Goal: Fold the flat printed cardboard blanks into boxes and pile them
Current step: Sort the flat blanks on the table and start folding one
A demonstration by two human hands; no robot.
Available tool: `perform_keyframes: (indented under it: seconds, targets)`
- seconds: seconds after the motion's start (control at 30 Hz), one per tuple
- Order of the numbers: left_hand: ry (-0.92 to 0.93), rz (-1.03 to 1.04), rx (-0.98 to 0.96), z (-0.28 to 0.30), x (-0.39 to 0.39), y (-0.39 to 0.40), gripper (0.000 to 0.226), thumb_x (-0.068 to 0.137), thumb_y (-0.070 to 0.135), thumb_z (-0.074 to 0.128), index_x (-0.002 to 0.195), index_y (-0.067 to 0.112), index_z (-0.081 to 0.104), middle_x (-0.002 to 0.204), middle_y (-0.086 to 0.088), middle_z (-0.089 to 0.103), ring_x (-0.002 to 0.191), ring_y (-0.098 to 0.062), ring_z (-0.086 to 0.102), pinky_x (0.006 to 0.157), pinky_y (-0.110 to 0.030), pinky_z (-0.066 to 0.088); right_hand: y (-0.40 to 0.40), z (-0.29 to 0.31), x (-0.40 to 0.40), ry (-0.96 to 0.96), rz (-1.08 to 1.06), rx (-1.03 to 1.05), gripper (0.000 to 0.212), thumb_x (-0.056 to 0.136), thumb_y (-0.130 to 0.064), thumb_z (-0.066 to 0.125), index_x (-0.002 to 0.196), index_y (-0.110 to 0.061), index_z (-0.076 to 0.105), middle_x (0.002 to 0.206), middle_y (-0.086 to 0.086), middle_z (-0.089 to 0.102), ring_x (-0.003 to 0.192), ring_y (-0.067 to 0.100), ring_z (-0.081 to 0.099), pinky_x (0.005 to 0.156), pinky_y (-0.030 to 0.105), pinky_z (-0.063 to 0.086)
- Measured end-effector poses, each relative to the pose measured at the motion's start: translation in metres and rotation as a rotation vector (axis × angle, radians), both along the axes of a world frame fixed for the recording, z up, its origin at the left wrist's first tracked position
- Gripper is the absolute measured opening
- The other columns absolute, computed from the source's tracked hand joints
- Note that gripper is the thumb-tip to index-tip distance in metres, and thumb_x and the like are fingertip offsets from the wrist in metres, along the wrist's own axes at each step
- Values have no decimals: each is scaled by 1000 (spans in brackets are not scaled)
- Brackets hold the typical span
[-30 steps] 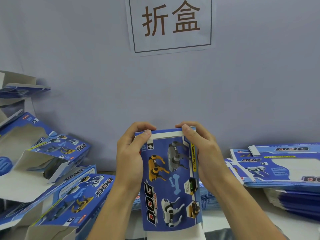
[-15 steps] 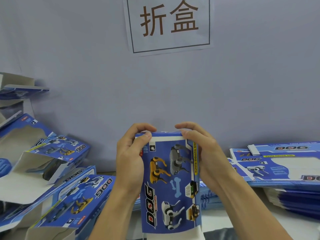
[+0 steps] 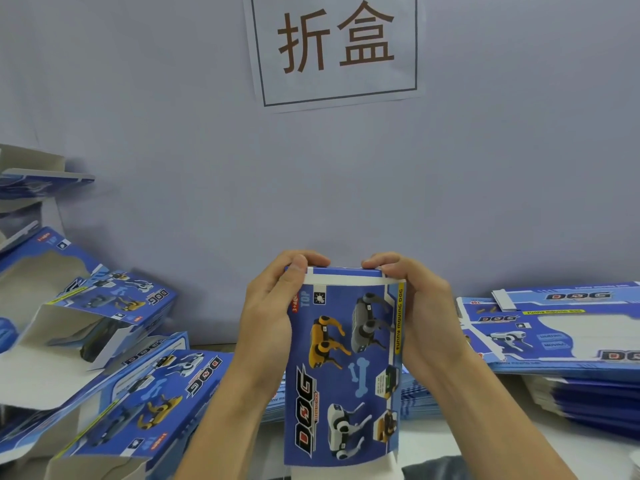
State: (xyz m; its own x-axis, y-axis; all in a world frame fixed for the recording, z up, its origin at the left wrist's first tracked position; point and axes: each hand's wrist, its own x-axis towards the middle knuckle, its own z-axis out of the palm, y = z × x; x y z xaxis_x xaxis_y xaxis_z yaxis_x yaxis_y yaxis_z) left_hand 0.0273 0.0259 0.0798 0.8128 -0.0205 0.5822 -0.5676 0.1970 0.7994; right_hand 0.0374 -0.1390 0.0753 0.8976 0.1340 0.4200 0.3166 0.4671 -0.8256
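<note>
A blue printed box [image 3: 343, 368] with toy dogs and "DOG" lettering stands on end in the middle, held between both hands. My left hand [image 3: 273, 306] grips its left side, thumb and fingers curled over the top left corner. My right hand [image 3: 415, 306] grips the right side, fingers curled over the top right corner. The top flap lies folded down flat. A stack of flat printed blanks [image 3: 568, 341] lies at the right. Folded boxes [image 3: 131, 393] lie piled at the left.
A grey wall with a paper sign [image 3: 336, 46] rises straight behind. More flat blanks [image 3: 419, 396] lie behind the held box on the white table [image 3: 519, 441]. An open box with a window cutout [image 3: 45, 306] leans on the left pile.
The top flap has gone down further onto the box's top end, and both thumbs have closed in over the top corners. The box stays in place.
</note>
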Motion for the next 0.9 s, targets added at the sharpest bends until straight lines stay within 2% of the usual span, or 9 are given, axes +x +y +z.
perform_keyframes:
  seconds: [0.1, 0.3, 0.43, 0.5, 0.57, 0.63, 0.7, 0.77, 0.9]
  targets:
    - [28, 28, 18, 1, 1, -1, 24, 89, 46, 62, 91, 25, 71, 96, -6, 74, 82, -27, 75, 68, -42, 62, 2, -1, 1, -4, -25, -27, 15, 71, -31, 56, 71, -25, 69, 75, 5, 71, 75, 25, 73, 60, 33, 58]
    - [35, -5, 73, 4, 1, 4, 19, 90, 39, 62, 84, 26, 75, 86, -8, 75, 75, -26, 75, 60, -39, 61, 2, -2, 2, -14, -74, -43, 14, 70, -31, 55, 67, -26, 68, 74, 8, 68, 70, 25, 70, 61, 34, 54]
    - [20, -87, 30, -2, 0, 10, 16, 87, 31, 66, 88, 21, 78, 111, 0, 71, 92, -22, 74, 64, -32, 59, 0, -2, 3, -2, -48, -32, 14, 67, -32, 57, 67, -26, 70, 75, 7, 69, 70, 24, 71, 59, 32, 55]
    - [-3, -84, 81, -6, 0, 12, 17, 79, 36, 76, 93, 26, 76, 122, 8, 66, 101, -24, 72, 67, -34, 61, -2, -3, 3, -26, -17, -19, 14, 70, -29, 59, 76, -25, 71, 84, 8, 69, 77, 26, 71, 64, 36, 56]
    - [-32, 2, 122, -8, 1, 13, 26, 71, 38, 86, 93, 31, 75, 121, 14, 67, 99, -25, 73, 66, -35, 62, -4, -5, 3, -86, 21, 22, 20, 75, -24, 64, 94, -25, 70, 104, 5, 66, 89, 30, 71, 75, 47, 56]
    - [-49, 56, 82, -8, 2, 14, 22, 70, 36, 80, 91, 31, 76, 119, 12, 69, 95, -26, 74, 64, -34, 62, -5, -6, 3, -164, -10, -5, 33, 75, -25, 72, 107, -30, 67, 120, -1, 64, 103, 31, 69, 81, 52, 58]
    - [-54, 56, 29, -9, 4, 13, 19, 71, 33, 75, 89, 29, 77, 118, 8, 71, 94, -27, 74, 64, -34, 62, -2, -6, 1, -243, -102, -137, 37, 71, -36, 77, 107, -34, 69, 116, -7, 67, 103, 30, 70, 72, 44, 61]
    - [-38, 45, -9, -11, 5, 14, 18, 71, 30, 74, 88, 25, 79, 118, 4, 72, 94, -27, 75, 64, -34, 62, 2, -5, -1, -263, -183, -203, 31, 68, -43, 77, 97, -32, 72, 111, -16, 68, 101, 25, 71, 66, 37, 61]
    - [-45, 39, -14, -12, 6, 15, 18, 69, 33, 75, 83, 23, 81, 118, 2, 72, 96, -26, 74, 66, -33, 61, 5, -7, 1, -229, -224, -166, 14, 69, -36, 79, 81, -30, 77, 116, -17, 67, 101, 19, 71, 64, 30, 59]
